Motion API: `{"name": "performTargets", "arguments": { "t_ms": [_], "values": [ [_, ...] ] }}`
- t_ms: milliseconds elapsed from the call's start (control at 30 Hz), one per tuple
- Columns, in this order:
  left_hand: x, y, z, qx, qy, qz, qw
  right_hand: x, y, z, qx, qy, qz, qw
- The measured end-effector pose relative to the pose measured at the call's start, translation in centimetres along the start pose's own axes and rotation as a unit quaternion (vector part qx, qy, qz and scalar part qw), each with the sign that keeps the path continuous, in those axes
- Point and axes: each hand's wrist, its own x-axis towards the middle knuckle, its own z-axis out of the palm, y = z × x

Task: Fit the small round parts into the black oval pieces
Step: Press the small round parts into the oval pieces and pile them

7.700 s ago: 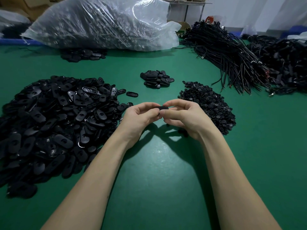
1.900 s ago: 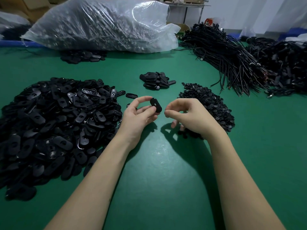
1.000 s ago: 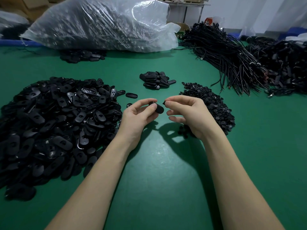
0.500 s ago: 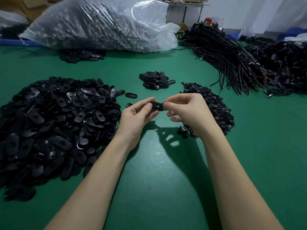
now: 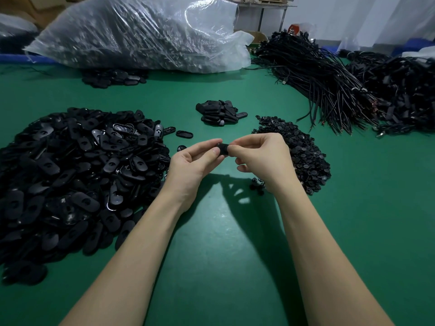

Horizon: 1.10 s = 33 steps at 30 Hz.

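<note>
- Over the middle of the green table [image 5: 211, 255], the left hand [image 5: 188, 165] and the right hand [image 5: 261, 158] are meeting around one black oval piece [image 5: 223, 148].
- Left grip: thumb and forefinger are pinching the near-left end of the oval piece, holding it steady above the table.
- Right grip: thumb and forefinger are closing on the oval piece's right end, and appear to be pressing something there; any small round part between them is hidden, so I cannot tell whether one is seated.
- What the coming move is turning on: the oval piece is lying with its long axis running left to right between the two grips, so the press is probably coming from the right hand while the left is bracing.
- Toward the left edge, the big heap of oval pieces [image 5: 70, 172] is lying just beside the left wrist.
- Just behind the right hand, the pile of round parts [image 5: 303, 149] is sitting nearer that hand than the left.
- Farther back, toward the far edge, a small stack of oval pieces [image 5: 221, 111] is resting, apparently finished ones.
</note>
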Motion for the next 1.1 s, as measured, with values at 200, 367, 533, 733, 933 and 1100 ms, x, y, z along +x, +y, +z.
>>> {"name": "performTargets", "arguments": {
  "t_ms": [200,367,533,733,933,1100],
  "values": [
    [0.1,-0.2,-0.2,0.005,-0.002,0.006,1.000,-0.2,0.1,0.2,-0.004,0.005,0.004,1.000],
    [0.2,-0.3,-0.4,0.015,-0.020,0.007,1.000,-0.1,0.4,0.0,-0.010,0.006,0.019,1.000],
    [0.0,-0.2,-0.5,0.029,-0.039,0.011,0.999,-0.1,0.5,-0.7,0.135,-0.094,0.108,0.980],
    [-0.1,0.0,-0.6,0.040,-0.050,0.020,0.998,-0.1,0.8,-0.9,0.184,-0.134,0.074,0.971],
    [0.1,-0.3,-0.7,0.069,-0.046,0.023,0.996,-0.1,0.7,-1.2,0.099,-0.120,0.012,0.988],
    [0.3,-0.5,-0.9,0.086,-0.053,0.027,0.995,0.0,0.7,-0.7,0.019,-0.082,-0.029,0.996]
  ]
}}
